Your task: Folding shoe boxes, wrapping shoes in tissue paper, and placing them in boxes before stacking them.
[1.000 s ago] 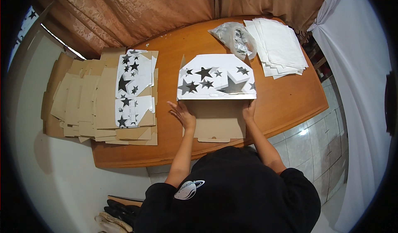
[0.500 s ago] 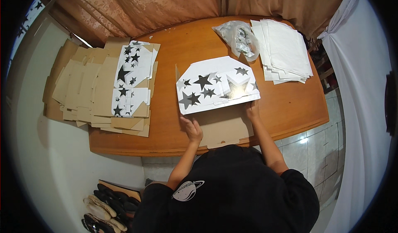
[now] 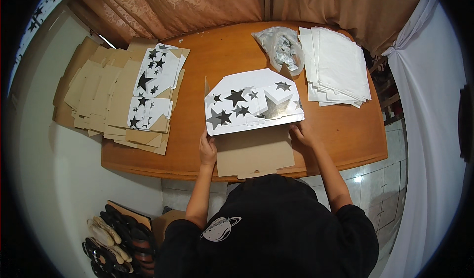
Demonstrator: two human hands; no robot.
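Observation:
A partly folded cardboard box, white with black and grey stars, is in front of me on the wooden table. Its plain brown flap stretches toward my body, over the table's near edge. Brown side flaps stick up at its left and right. My left hand is closed at the box's near left corner, thumb against the edge and some fingers hidden. At the near right corner, my right hand grips the edge, its fingers partly under the printed panel.
Flattened brown cardboard boxes are stacked at the left, a star-printed one on top. A clear plastic bag of small packets lies at the back, beside white paper sheets. Shoes stand on the floor at lower left.
My left hand has gone from loosely spread fingers near the left corner to holding that corner. The view has shifted a little, and the box sits slightly farther left in it.

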